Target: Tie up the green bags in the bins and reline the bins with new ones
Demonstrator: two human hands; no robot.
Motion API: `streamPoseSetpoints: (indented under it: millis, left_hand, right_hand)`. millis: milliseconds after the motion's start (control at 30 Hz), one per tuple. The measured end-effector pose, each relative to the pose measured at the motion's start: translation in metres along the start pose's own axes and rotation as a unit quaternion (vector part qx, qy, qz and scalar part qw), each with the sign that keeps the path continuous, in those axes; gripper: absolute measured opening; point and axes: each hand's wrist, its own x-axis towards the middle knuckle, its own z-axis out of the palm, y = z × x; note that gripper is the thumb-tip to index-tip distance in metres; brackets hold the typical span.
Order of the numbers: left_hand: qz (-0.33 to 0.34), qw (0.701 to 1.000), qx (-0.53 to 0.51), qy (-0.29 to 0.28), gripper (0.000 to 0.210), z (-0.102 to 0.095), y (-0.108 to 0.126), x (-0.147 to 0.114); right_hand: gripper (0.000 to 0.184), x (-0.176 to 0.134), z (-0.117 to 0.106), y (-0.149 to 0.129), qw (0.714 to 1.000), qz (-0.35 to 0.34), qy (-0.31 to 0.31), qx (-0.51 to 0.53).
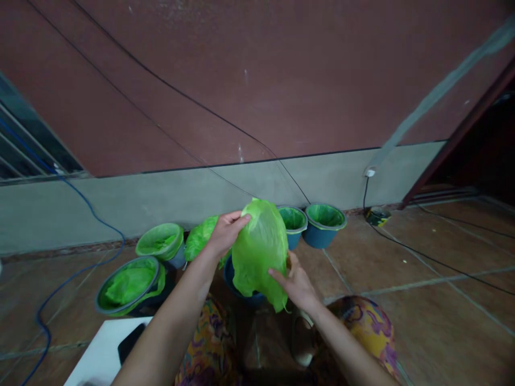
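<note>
A thin, translucent bright green sheet with ragged edges hangs spread out in front of me; I cannot tell whether it is plastic film or something else. My left hand pinches its upper left edge between thumb and fingers. On the lower right side, my right hand grips it, thumb in front and fingers behind. Directly below stands a dark blue bucket, mostly hidden by the sheet. Behind my left forearm sits a crinkled bright green bundle, partly covered.
Left are a green-lined bucket and a dark-rimmed bucket, both holding green material. Two blue buckets stand by the wall. A phone lies on a white surface. A blue cable and a black cable cross the floor.
</note>
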Motion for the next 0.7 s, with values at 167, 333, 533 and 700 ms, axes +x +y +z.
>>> streamPoseSetpoints:
  millis: [167,333,533,700]
  left_hand:
    - [0.041,0.998,0.029,0.041,0.035,-0.017,-0.003,0.004]
    - [0.04,0.996,0.047,0.058,0.036,-0.051,0.0,-0.004]
    - [0.025,0.997,0.066,0.039,0.034,-0.058,0.003,-0.019]
    - [0.033,0.996,0.065,0.05,0.036,-0.05,-0.004,-0.018]
  right_hand:
    - [0.029,0.013,-0.014,0.03,0.998,0.031,-0.023,-0.04]
    - [0.03,0.039,-0.086,0.033,0.994,-0.031,0.001,-0.106]
    - [0.036,0.066,-0.147,0.036,0.965,-0.033,0.041,-0.258]
    - [0.035,0.083,-0.178,0.043,0.884,0.037,0.156,-0.439]
